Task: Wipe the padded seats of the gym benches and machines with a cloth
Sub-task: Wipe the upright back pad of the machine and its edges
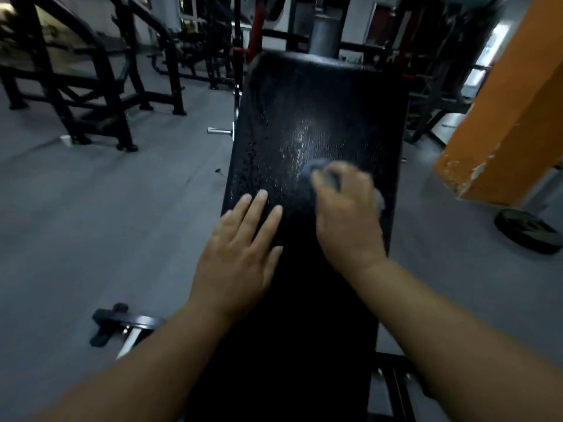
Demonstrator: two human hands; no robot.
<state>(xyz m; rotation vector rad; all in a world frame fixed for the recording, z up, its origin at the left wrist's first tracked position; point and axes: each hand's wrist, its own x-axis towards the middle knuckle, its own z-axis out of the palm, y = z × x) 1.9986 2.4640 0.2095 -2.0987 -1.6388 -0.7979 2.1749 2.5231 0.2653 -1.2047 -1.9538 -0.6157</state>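
Black pad [304, 95], seen lengthwise. A grey cloth [316, 166] is gripped in the curled right hand [347, 214] and pressed to the pad near its right edge, beside a wet sheen [301, 138]. The left hand [240, 254] is laid flat, fingers straight, near the left edge.

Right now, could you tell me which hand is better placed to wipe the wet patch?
Likely the right hand: it grips the cloth beside the wet patch. The left hand rests flat on the pad, holding nothing.
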